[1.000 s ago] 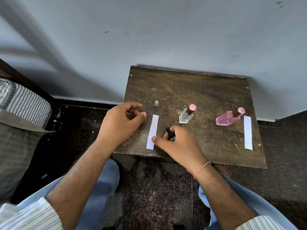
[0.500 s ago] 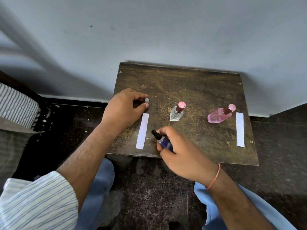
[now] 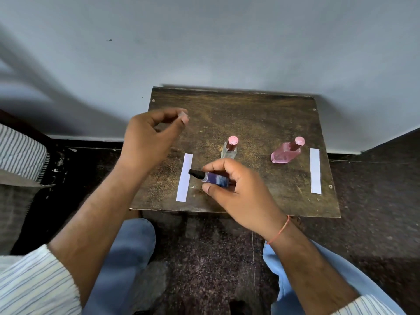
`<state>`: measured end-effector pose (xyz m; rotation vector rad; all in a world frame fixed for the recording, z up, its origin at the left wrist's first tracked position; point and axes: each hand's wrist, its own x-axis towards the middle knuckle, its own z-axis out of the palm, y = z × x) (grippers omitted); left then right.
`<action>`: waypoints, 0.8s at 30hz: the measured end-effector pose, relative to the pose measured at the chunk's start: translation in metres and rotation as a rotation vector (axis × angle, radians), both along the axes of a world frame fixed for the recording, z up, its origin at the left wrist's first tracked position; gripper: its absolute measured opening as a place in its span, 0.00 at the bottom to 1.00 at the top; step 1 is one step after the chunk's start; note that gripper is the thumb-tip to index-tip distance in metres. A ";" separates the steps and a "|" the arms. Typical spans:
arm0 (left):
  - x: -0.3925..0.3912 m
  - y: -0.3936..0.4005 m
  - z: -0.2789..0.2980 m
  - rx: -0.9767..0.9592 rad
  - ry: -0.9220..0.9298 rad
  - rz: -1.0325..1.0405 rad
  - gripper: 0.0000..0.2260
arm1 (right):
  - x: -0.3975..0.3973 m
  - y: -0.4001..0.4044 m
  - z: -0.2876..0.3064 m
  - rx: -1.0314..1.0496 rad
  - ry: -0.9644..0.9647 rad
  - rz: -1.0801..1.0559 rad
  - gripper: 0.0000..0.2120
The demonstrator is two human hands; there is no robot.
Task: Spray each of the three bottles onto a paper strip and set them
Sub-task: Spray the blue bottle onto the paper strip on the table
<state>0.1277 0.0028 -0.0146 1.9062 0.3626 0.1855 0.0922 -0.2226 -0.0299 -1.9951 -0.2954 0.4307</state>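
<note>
My right hand (image 3: 238, 189) grips a small blue bottle (image 3: 216, 178) on its side above the wooden table (image 3: 250, 114). Its black nozzle points left over a white paper strip (image 3: 184, 178). My left hand (image 3: 150, 137) is raised over the table's left part and pinches a small clear cap (image 3: 182, 114) between thumb and forefinger. A clear bottle with a pink cap (image 3: 230, 148) stands at the middle. A pink bottle (image 3: 286, 151) stands to the right, next to a second white strip (image 3: 315, 170).
The small table stands against a pale wall (image 3: 204, 42). A dark speckled floor (image 3: 375, 201) surrounds it. Striped fabric (image 3: 20, 153) lies at the far left. My knees in blue trousers (image 3: 127, 251) are below the table's front edge.
My left hand took the small clear cap off the table and lifted it. My right hand raised the blue bottle and turned it on its side, nozzle toward the left strip.
</note>
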 end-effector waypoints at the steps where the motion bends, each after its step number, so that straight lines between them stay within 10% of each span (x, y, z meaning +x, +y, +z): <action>1: -0.010 -0.001 0.009 -0.080 -0.028 0.024 0.07 | 0.001 0.001 0.000 0.038 -0.010 -0.024 0.13; 24: -0.059 0.009 -0.022 -0.197 -0.062 -0.207 0.07 | 0.003 0.013 -0.014 0.109 -0.162 -0.153 0.14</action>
